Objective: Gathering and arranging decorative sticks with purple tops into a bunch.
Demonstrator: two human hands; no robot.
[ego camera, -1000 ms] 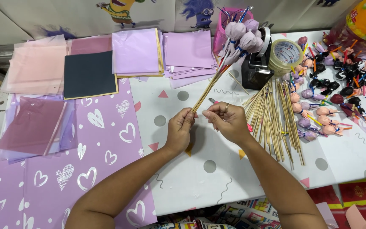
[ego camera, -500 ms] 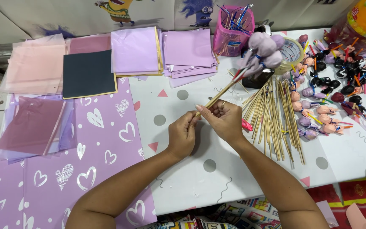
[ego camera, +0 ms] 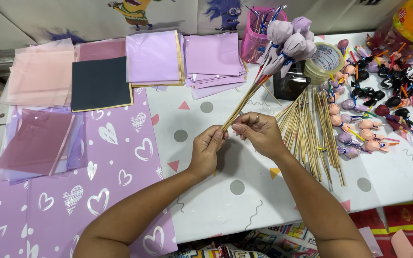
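My left hand (ego camera: 206, 150) and my right hand (ego camera: 259, 134) meet over the middle of the table, both gripping the lower end of a bunch of thin wooden sticks (ego camera: 242, 104). The sticks slant up to the right and end in several lilac wrapped balls (ego camera: 288, 40). A ring shows on my right hand. Just right of my right hand lies a loose pile of bare wooden sticks (ego camera: 311, 136).
Stacks of lilac, pink and black paper squares (ego camera: 154, 57) lie at the back. A heart-printed purple sheet (ego camera: 96, 191) covers the left. A pink pen cup (ego camera: 256, 38), a tape roll (ego camera: 326, 59), a black box (ego camera: 290, 86) and several wrapped candies (ego camera: 369, 129) sit at right.
The stick bunch has swung, its wrapped heads moving right and nearer the tape roll. Both hands stay closed on its lower end, shifted slightly.
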